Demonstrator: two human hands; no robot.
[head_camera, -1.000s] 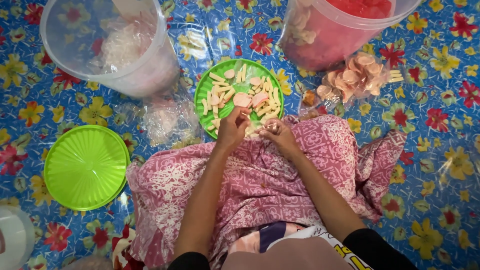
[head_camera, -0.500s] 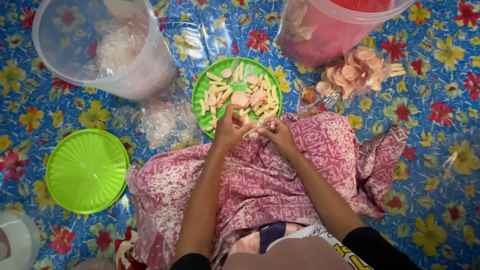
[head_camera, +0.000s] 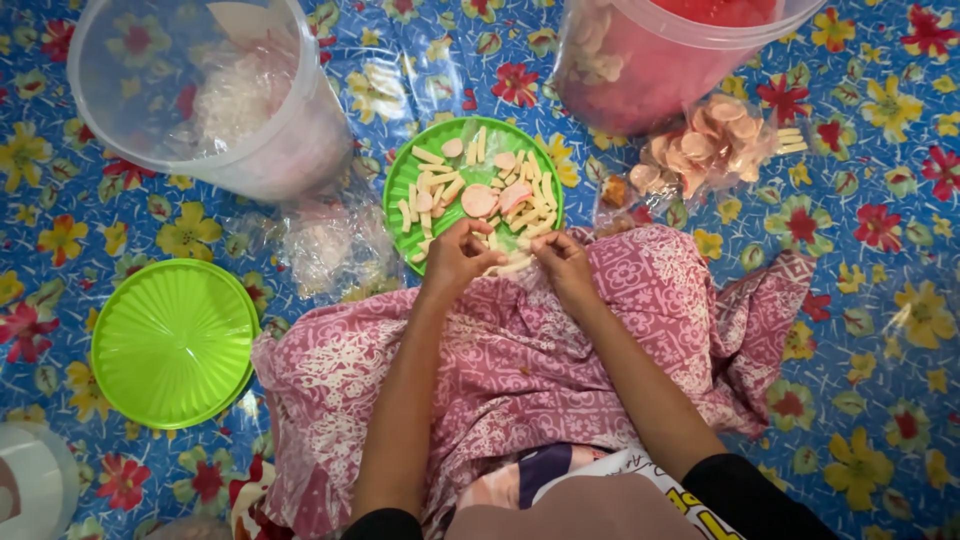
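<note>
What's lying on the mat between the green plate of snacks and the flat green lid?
In the head view, a crumpled clear plastic bag lies on the flowered mat between the green plate and the green lid.

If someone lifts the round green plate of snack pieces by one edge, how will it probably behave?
The round green plastic plate looks thin and light, so it may flex. The loose pale stick and disc pieces lie unsecured and would likely slide off if it tilts.

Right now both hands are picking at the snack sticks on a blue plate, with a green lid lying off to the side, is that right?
Not quite: the plate is green, not blue, as the head view shows. The left hand and right hand do work at the snack sticks at its near edge, and the green lid lies to the side.
</note>
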